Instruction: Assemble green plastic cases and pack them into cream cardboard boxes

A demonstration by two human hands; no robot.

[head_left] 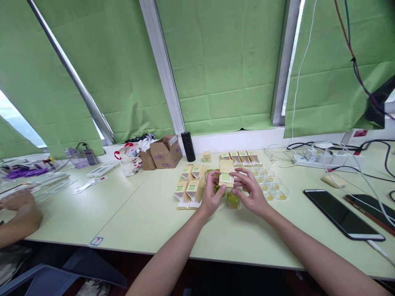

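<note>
Between my two hands is a small kraft cardboard box [226, 178] with a green square on its face, held above the table. My left hand [211, 193] has its fingers closed on the box's left side. On the right side, my right hand [252, 190] grips it with thumb and fingers. Just below stands a clear small container [233, 201] with green and yellow in it; other green pieces are partly hidden behind my hands. Several similar open boxes [191, 190] stand to the left. Clear plastic cups [271, 186] with yellow bits inside sit to the right.
More small boxes [243, 157] stand in a row at the back, near a black cylinder [188, 146] and a brown carton [166, 153]. At right lie a phone [341, 213], a power strip [333, 161] and cables. Another person's hand [21, 205] is at far left.
</note>
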